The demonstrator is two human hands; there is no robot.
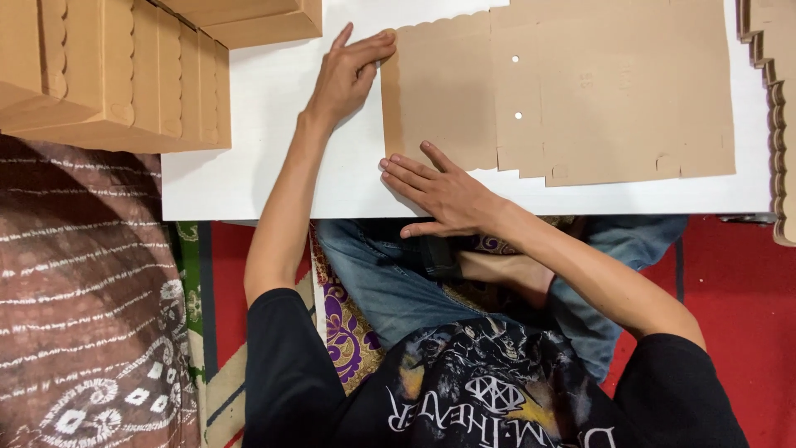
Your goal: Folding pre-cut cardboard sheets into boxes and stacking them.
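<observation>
Folded boxes (116, 75) cut off top-left

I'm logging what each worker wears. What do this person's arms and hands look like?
Both arms are bare from above the elbow down. The left hand and right hand wear no gloves, rings or watch that show. Short black sleeves of a black printed T-shirt cover the upper arms.

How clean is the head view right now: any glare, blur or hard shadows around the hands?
Head view: even, soft light; the white table is bright but keeps its edges. Left hand and right hand are sharp and cast faint shadows on the flat cardboard sheet. Stacked cardboard boxes are cropped at the frame edge.
</observation>
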